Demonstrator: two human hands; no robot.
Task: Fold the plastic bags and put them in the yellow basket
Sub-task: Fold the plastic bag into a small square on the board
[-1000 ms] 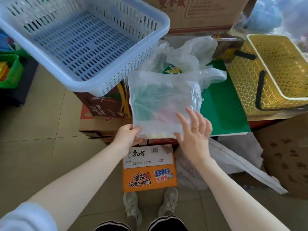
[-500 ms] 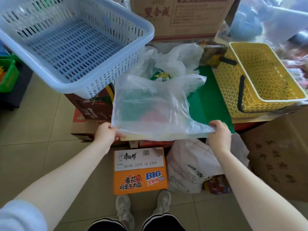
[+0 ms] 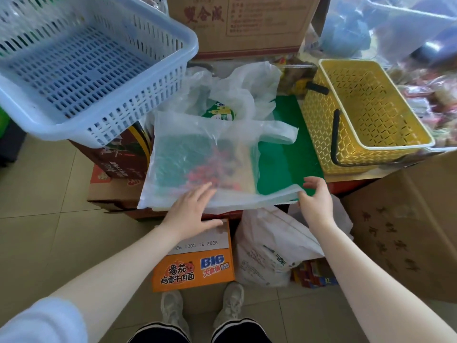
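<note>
From the head camera, the job has only just begun. The yellow plastic basket on the right looks empty. One thin see-through plastic bag lies spread flat on the green board, not folded yet. More crumpled white bags wait behind it. The left hand lies flat on the bag's near edge with straight fingers. The right hand pinches the near right corner. Half a second ago the left hand pinched the left corner; now it presses nearer the middle.
</note>
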